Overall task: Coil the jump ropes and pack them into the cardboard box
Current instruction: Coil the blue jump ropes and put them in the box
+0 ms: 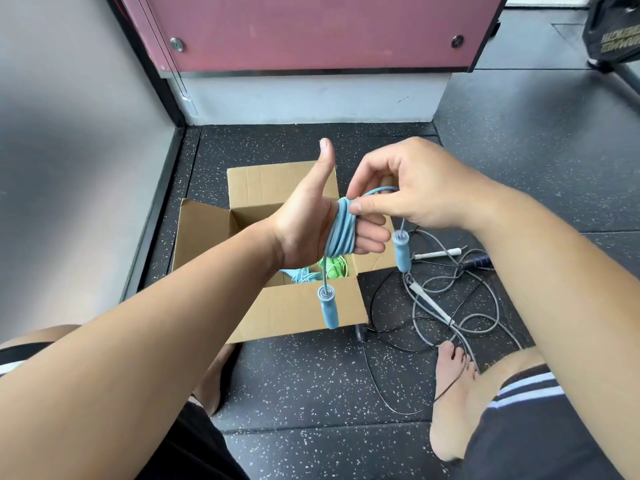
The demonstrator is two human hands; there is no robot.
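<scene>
A light blue jump rope (341,230) is wound in several turns around the fingers of my left hand (311,226), whose palm faces me with the thumb up. My right hand (408,188) pinches a loop of that rope at the top of the coil. Its two blue handles hang free: one (328,306) below my left hand, the other (401,249) under my right hand. Directly beneath stands the open cardboard box (294,310), holding a green rope (91,266) and a pale blue one (298,275).
Loose ropes lie tangled on the speckled black floor right of the box: a grey one with white handles (433,306), a black one (381,382), a dark blue handle (479,262). My bare foot (453,393) touches the black rope. A wall and pink panel (311,29) stand behind.
</scene>
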